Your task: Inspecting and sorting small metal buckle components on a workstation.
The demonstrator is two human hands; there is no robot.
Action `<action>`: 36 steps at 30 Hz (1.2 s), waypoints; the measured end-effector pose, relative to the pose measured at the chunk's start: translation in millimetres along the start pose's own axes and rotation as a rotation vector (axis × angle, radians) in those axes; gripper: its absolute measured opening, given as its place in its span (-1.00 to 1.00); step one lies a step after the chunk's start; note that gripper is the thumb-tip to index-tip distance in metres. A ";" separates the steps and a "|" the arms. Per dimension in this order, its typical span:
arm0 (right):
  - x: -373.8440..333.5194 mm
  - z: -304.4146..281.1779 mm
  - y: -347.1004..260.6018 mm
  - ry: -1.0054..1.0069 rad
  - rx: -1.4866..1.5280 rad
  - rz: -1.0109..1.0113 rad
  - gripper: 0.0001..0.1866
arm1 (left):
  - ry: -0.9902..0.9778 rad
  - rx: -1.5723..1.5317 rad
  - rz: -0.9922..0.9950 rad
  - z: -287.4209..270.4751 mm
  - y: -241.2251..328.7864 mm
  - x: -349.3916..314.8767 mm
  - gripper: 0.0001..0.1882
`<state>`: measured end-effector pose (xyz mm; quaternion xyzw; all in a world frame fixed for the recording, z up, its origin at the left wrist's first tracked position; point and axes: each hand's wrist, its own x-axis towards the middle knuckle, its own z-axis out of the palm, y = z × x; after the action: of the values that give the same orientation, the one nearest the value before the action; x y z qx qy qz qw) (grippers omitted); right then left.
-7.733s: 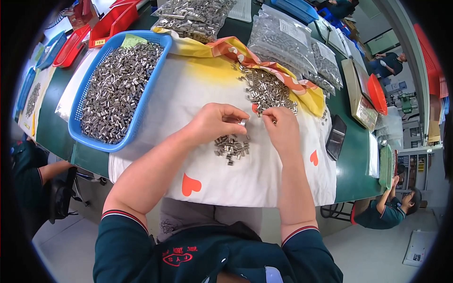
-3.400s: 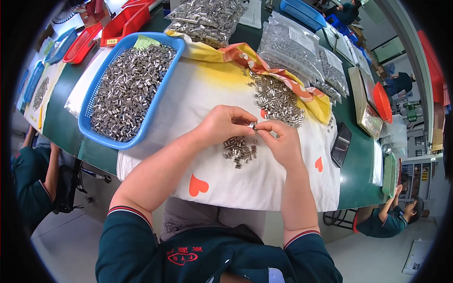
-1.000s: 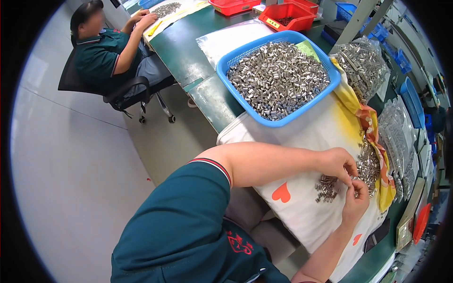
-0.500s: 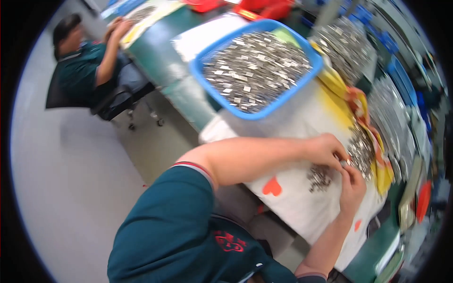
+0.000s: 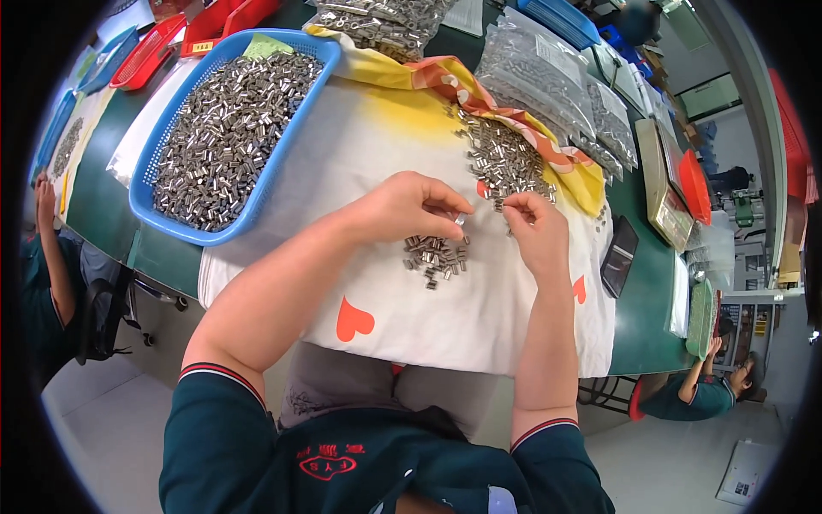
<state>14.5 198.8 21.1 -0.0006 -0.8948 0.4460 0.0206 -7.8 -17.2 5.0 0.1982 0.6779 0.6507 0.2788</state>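
Observation:
My left hand (image 5: pixel 411 208) is closed, with a small shiny metal sleeve (image 5: pixel 461 219) pinched between thumb and forefinger. Just below it on the white cloth (image 5: pixel 462 330) lies a small heap of metal sleeves (image 5: pixel 434 257). My right hand (image 5: pixel 539 230) is closed in a pinch at the near edge of a larger spread of loose metal pieces (image 5: pixel 505 158). What sits between its fingertips is too small to make out. The two hands are apart, a short gap between their fingertips.
A blue basket (image 5: pixel 141 193) full of metal sleeves stands at the left. Beyond the spread lie a bunched yellow-orange cloth (image 5: pixel 441 75) and bagged metal parts (image 5: pixel 535 73). A dark phone-like slab (image 5: pixel 618 257) rests at the right. Co-workers (image 5: pixel 41 283) (image 5: pixel 706 390) sit at both sides.
The view has swung round, putting the basket at the left. My hands, earlier together at the fingertips, have come apart; the right is now at the larger spread.

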 end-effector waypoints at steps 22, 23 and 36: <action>-14.3 23.8 -27.7 -0.084 0.148 -0.112 -0.93 | 0.102 -0.126 0.078 -0.7 -9.3 6.0 -0.64; -14.6 24.8 -28.0 -0.086 0.147 -0.115 -0.93 | 0.089 -0.123 0.055 -0.6 -9.1 6.5 -0.64; -16.3 34.1 -23.5 0.069 -0.276 -0.449 -0.92 | 0.221 0.063 0.063 6.5 -5.1 5.5 -0.67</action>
<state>29.9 157.2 18.8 0.1799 -0.9237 0.3037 0.1492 -7.4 -9.1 -0.7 0.1549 0.7180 0.6555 0.1753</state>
